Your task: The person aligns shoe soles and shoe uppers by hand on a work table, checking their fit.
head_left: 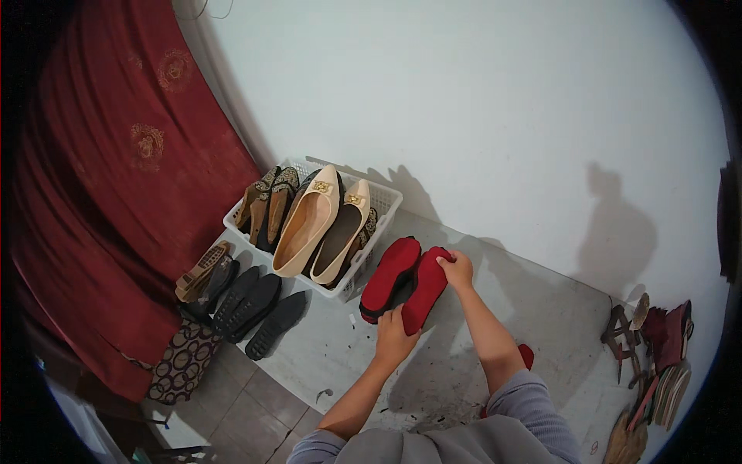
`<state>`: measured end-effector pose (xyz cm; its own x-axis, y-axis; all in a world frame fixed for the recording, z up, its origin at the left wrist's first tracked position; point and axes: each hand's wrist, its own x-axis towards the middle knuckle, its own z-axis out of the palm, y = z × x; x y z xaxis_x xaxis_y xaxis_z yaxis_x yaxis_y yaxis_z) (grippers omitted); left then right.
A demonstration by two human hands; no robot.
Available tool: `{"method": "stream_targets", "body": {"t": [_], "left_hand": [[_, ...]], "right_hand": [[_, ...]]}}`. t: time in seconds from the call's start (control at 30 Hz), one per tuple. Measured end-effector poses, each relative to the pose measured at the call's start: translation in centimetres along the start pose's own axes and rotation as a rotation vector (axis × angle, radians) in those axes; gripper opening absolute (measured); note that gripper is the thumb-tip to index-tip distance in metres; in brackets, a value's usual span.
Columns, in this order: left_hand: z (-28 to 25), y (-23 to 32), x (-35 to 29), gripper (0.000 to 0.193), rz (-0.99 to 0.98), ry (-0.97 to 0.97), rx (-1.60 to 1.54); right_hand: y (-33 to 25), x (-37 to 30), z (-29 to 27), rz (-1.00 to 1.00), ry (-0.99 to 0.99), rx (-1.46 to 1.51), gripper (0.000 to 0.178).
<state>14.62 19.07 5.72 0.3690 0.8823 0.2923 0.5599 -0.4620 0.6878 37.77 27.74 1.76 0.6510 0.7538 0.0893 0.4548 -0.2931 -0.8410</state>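
Note:
My left hand (396, 338) and my right hand (457, 271) both grip one red-faced shoe (427, 288), its broad red side turned up. The left hand's fingers close on its near end, and the right thumb presses on the far end. Close along its left side lies a matching red shoe (389, 277) with a dark edge. Whether the red faces are soles or uppers, I cannot tell. Behind them a white plastic basket (392, 199) holds several shoes, with a pair of cream pointed flats, one of them a cream flat (308, 224), on top.
Black soles (259, 301) and a tan sole (202, 271) lie left on the grey tabletop (340, 371). A red curtain (100, 193) hangs beyond them, above a patterned cloth (184, 362). Sandal parts and a stack of sole pieces (671, 393) sit far right. Dark scraps litter the near surface.

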Motion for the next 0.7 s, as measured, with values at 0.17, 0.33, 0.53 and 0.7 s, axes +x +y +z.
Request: {"method": "stream_targets", "body": {"t": [0.17,0.33,0.53,0.7], "left_hand": [[1.5,-1.0,0.3,0.073,-0.071,-0.044,0.019],[1.4,-1.3,-0.4,0.082,-0.087,-0.063,0.001],[-0.1,-1.5,-4.5,0.083,0.001,-0.016,-0.144],[-2.6,-4.8,-13.1,0.068,-0.035,-0.046,-0.209]], "right_hand": [[0.4,0.5,1.2,0.003,-0.05,-0.089,0.038],[-2.9,-1.7,0.4,-0.061,0.018,-0.485,0.055],[2.4,-8.8,-5.8,-0.161,0.219,-0.13,0.061],[5.3,-24.0,-14.1,0.214,0.241,-0.593,0.076]]}}
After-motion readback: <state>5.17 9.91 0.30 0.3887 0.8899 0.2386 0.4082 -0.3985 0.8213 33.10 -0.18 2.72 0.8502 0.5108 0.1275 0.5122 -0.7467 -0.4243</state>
